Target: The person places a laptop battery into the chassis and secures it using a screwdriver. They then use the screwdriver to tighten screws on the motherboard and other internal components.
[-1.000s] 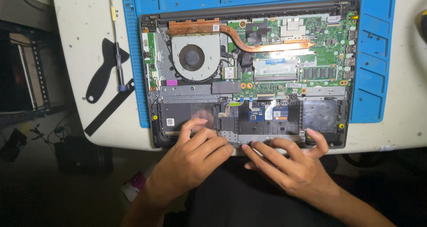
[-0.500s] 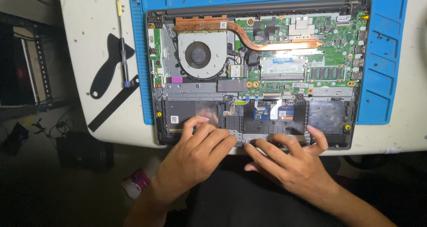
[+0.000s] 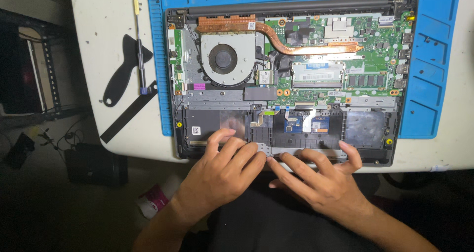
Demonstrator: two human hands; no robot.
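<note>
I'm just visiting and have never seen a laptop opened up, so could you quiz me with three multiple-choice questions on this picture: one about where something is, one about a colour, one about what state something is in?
1. Where do both hands rest?
A. On the fan
B. On the laptop's near edge
C. On the black scraper

2. What colour is the mat under the laptop?
A. Blue
B. Red
C. Yellow

3. What state is the laptop in?
A. Closed with its cover on
B. Bottom cover off, circuit board showing
C. Folded open with the screen lit

Answers:
1. B: the left hand and right hand lie fingers-down on the front edge of the laptop, far from the fan and the black scraper.
2. A: the mat frames the laptop in blue.
3. B: the green circuit board, copper pipe and fan are all exposed.
</note>
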